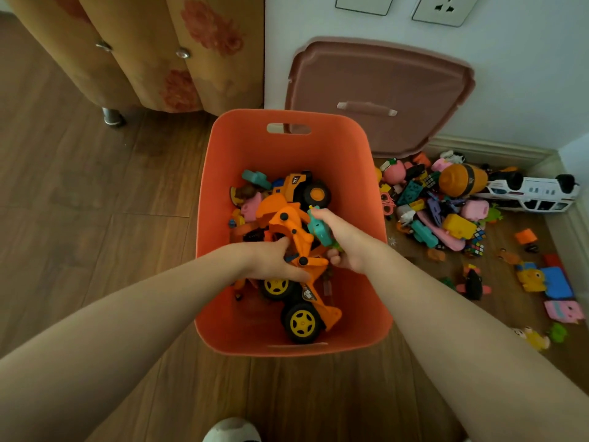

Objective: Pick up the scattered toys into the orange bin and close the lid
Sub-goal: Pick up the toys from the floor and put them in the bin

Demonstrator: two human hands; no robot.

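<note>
While left hand [274, 260] fingers grip glossy plastic loader [293, 237], right hand [342, 240] clasps teal toy [320, 229].

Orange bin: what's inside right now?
Inside the orange bin: an orange loader truck, a second truck, a teal toy, pink pieces. Both hands reach in, covering toys beneath; the bin floor is mostly hidden.

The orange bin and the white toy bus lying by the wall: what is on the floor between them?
In the head view, a heap of small toys fills the floor between the orange bin and the white toy bus, including a pink pig figure.
</note>
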